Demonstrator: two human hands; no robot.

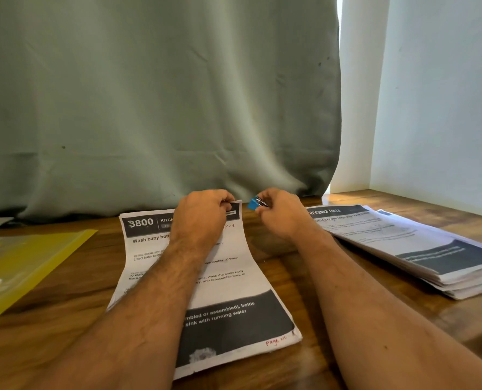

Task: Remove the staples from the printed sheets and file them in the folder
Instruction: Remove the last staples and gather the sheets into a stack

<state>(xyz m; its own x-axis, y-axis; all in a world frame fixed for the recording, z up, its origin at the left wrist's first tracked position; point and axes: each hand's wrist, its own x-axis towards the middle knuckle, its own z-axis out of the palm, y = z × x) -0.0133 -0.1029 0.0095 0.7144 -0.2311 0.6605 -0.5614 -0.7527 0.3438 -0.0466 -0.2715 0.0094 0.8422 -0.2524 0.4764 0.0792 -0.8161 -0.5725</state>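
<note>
On top sheet — "3800", "P-1"

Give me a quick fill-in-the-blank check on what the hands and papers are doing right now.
1. The right hand pinches a small staple remover coloured ____.
2. The left hand grips the top edge of the sheet headed with the number ____.
3. The folder lying on the left is ____ in colour.
4. The stack of printed sheets lies to the ____ of both hands.

Missing words: blue; 3800; yellow; right
</note>
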